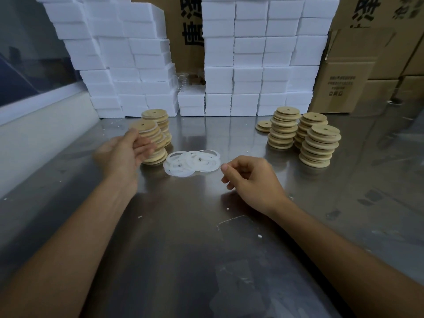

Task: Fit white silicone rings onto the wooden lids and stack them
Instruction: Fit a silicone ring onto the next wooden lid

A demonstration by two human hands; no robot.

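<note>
Both hands are seen empty above the brushed steel tabletop. Nearest, the right hand is held low over the metal with its fingers loosely curled around nothing, thumb tip pointed toward the loose heap of thin white silicone rings, which lies just beside it and between the two hands. The left hand, blurred, is held with relaxed, nearly straight fingers just in front of the front left stack of round wooden lids; whether the stack is touched cannot be told. White edging shows on those lids, so this stack, and the second left stack behind it, are judged to be finished work.

Further right, three taller stacks of bare wooden lids and a short pile are taken as the supply. Behind everything, white foam boxes and brown cartons are piled.

A fitted lid appears to have been set down, and a new cycle is judged due. One ring must be pinched free of the tangled heap without dragging others, and a bare lid fetched from the right.
</note>
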